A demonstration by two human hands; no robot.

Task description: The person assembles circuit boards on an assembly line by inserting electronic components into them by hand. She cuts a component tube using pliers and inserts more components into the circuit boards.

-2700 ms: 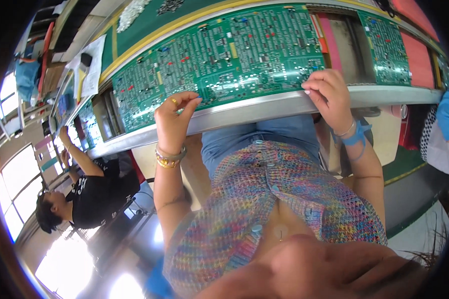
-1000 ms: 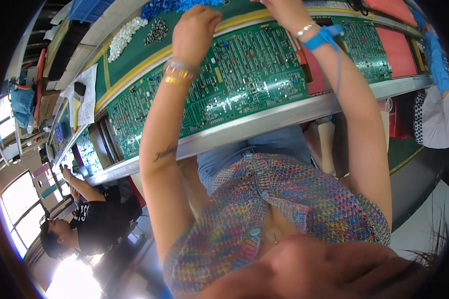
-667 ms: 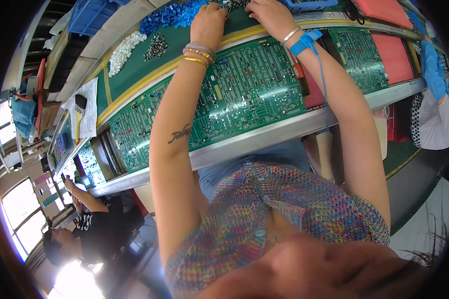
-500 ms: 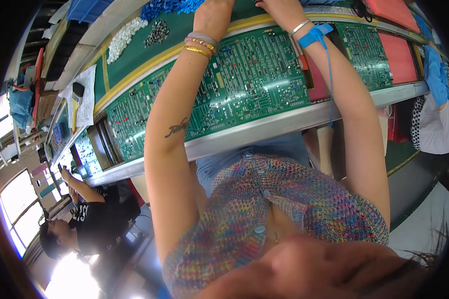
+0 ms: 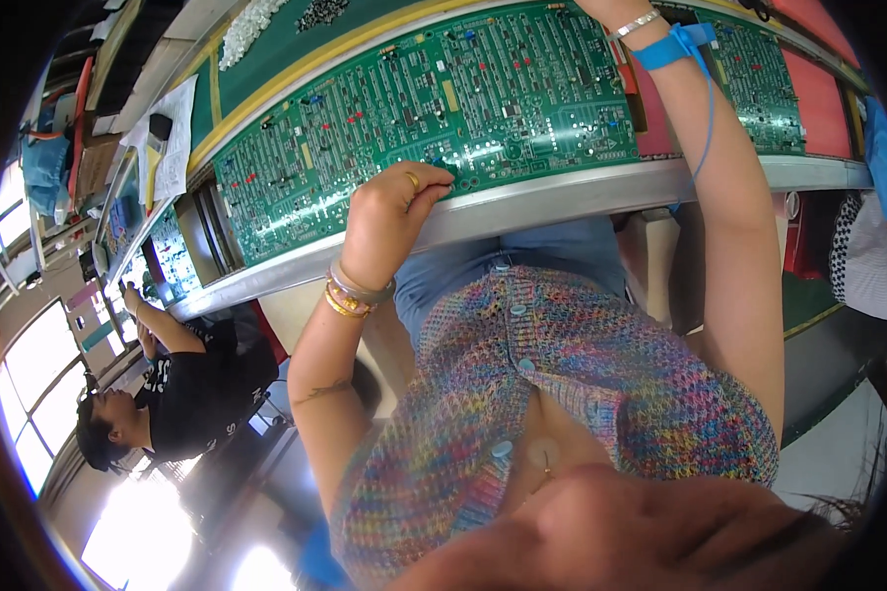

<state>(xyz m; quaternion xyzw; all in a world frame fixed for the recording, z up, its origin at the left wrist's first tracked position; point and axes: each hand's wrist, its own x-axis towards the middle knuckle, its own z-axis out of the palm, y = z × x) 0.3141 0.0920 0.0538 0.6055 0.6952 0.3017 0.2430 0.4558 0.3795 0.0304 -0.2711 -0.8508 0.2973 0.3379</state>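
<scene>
Along metal rail [image 5: 522,213], green circuit boards [image 5: 512,118]

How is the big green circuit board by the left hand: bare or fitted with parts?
Fitted: red, blue and pale components dot the circuit board; whether it is completely filled, I cannot tell.

The top edge cuts off most of the right hand [image 5: 611,9].

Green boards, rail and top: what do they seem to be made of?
Green boards: probably rigid coated laminate; their glossy surface throws back glare.
Rail: likely metal, silvery with a smooth sheen.
Top: knitted yarn, matte, with visible multicoloured loops; fibre unclear.
</scene>
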